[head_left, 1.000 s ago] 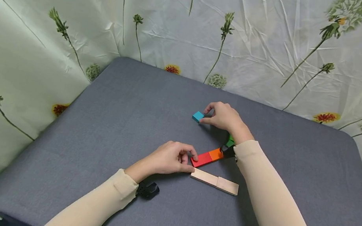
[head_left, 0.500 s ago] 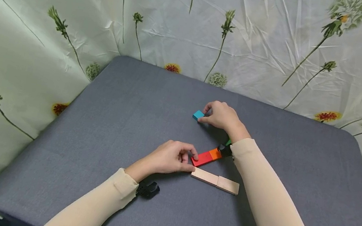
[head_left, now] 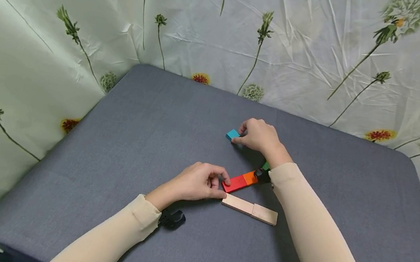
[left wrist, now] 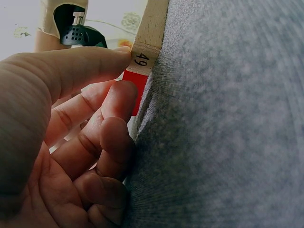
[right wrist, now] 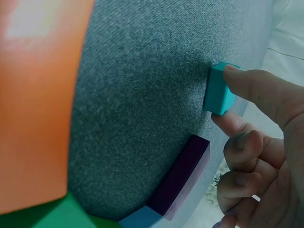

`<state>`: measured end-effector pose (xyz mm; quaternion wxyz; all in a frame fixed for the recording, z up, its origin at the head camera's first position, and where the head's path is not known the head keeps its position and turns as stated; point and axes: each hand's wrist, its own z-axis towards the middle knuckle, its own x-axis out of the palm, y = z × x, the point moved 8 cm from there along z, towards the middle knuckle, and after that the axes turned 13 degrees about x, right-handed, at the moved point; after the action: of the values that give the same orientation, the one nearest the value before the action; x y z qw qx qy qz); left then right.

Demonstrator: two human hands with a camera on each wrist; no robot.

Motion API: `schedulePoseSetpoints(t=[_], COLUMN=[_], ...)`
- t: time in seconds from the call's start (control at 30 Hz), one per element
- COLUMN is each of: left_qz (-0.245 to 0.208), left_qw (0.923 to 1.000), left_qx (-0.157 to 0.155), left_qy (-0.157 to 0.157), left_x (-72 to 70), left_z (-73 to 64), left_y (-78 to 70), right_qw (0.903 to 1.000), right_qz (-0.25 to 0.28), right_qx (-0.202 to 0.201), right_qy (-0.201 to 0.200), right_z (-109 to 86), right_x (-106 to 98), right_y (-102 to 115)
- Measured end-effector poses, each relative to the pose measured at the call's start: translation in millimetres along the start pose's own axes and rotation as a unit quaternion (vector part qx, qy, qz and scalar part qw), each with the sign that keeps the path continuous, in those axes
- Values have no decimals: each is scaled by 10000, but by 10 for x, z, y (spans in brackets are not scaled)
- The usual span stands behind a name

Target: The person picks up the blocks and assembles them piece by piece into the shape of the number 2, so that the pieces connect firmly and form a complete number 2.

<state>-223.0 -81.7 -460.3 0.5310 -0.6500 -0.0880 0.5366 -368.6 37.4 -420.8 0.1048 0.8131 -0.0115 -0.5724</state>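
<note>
My left hand [head_left: 199,182] rests at the near ends of two rows of blocks. Its thumb touches the end of a plain wooden block [head_left: 237,203], marked "49" in the left wrist view, and its index fingertip touches a red block [head_left: 235,184]. An orange block [head_left: 251,177] adjoins the red one. Farther back, my right hand [head_left: 260,135] pinches a light blue block [right wrist: 219,90] between thumb and index finger, low at the table surface. Apart from it lies a purple block [right wrist: 181,175], adjoining a blue block [right wrist: 141,217]; my right hand hides both in the head view.
A second plain wooden block [head_left: 264,215] continues the wooden row. A green block [right wrist: 52,213] follows the orange one, partly behind my right wrist in the head view. The grey cloth-covered table [head_left: 144,124] meets a floral curtain [head_left: 195,17] at the back and left.
My right hand has shifted the light blue block slightly to the right. My left hand stays where it was, touching the red and wooden blocks.
</note>
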Motion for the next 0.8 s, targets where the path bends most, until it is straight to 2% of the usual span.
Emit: schedulePoseSetpoints(t=[0.4, 0.6, 0.8], left_qz=[11, 8, -10], left_qw=[10000, 10000, 10000], left_qx=[8, 3, -8], left_qy=[-4, 5, 30], left_x=[6, 8, 15], left_z=[-2, 1, 7], left_y=[13, 15, 25], right_qw=[9995, 9992, 9992], right_qz=[-78, -21, 10], right_qx=[-106, -341, -387], right_qy=[-288, -205, -139], right_z=[-33, -3, 25], right_x=[-80, -68, -48], right_y=[-6, 21, 42])
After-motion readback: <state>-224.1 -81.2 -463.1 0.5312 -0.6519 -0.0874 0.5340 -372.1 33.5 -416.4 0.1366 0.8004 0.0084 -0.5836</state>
